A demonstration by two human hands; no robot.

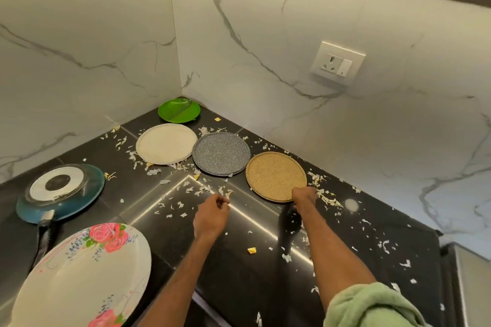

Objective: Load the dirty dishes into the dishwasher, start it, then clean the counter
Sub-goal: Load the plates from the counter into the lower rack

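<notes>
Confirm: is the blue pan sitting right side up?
No. The blue pan lies upside down on the counter, its round base facing up.

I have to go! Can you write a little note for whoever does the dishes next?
Left hand: loosely curled above the counter, holding nothing clear.
Right hand: fingers on the near rim of the round tan speckled plate; grip not yet closed.
All on the black counter: grey speckled plate, cream plate, green divided plate, overturned blue frying pan, rose-patterned plate.
Done: nothing loaded.
Left: load everything, start dishwasher, wipe scraps.
</notes>
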